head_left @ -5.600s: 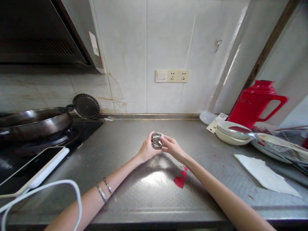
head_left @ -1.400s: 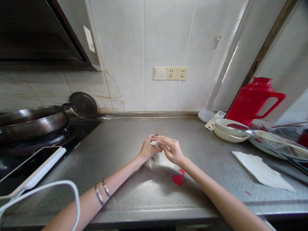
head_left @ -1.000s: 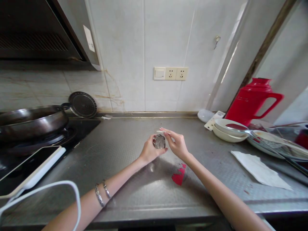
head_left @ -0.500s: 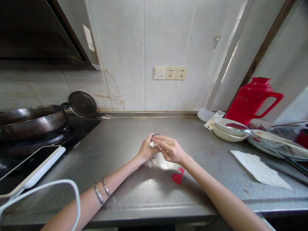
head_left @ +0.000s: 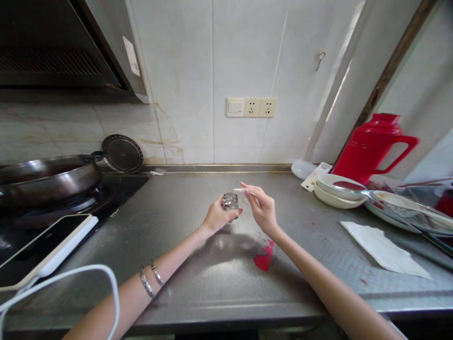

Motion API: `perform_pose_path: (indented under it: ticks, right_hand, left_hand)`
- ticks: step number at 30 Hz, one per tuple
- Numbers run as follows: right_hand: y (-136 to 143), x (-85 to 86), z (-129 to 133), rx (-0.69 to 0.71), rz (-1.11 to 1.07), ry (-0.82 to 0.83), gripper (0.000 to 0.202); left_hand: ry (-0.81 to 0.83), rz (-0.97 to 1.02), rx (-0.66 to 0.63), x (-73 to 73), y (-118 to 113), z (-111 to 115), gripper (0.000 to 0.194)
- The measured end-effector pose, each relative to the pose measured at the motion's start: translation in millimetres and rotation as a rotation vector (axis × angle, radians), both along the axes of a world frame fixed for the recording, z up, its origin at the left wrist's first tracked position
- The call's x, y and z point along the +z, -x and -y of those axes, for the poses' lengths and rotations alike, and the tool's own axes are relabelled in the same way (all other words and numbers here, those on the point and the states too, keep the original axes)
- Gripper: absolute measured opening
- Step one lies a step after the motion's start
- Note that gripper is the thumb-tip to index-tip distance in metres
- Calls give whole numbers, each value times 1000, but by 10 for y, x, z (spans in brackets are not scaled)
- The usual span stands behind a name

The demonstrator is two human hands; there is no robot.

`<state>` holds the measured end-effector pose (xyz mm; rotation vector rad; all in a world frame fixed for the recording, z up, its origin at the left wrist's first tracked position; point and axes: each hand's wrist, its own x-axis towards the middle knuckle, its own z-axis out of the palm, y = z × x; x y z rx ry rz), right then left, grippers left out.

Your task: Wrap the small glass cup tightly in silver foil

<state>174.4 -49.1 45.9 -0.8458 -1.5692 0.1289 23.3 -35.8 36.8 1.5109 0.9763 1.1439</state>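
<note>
My left hand [head_left: 216, 216] is closed round a small clear, greyish glass block [head_left: 230, 201], with the thumb along its lower side. Whether the block is hollow cannot be made out. Just to its right, my right hand [head_left: 264, 208] pinches a thin white strip [head_left: 240, 190], which looks like folded tissue. The strip's left end points toward the top of the block, and the two hands are apart. Below them, a torn-edged red patch [head_left: 262, 261] shows on the steel counter [head_left: 198, 283].
To the left are a pan [head_left: 53, 174] on the hob, a phone [head_left: 46, 245] and a white cable [head_left: 88, 268]. On the right lie a white paper napkin [head_left: 384, 250], stacked bowls [head_left: 338, 200], plates and a red thermos jug [head_left: 368, 148]. Sockets [head_left: 252, 107] are on the wall.
My right hand has moved off my left hand, up and to the right, with the white strip between its fingers. The clear glass block in my left hand now shows.
</note>
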Motion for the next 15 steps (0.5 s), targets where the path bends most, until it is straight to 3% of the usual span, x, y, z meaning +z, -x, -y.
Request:
perform_pose_path:
  ticks: [11,15]
  right_hand:
    - [86,-93,86,129,207,-100,23]
    - [79,-96,65,88,108,-4,21]
  left_hand:
    - [5,26,72,-56,73,-146,51]
    - [-5,21,53,-58,82,-163,50]
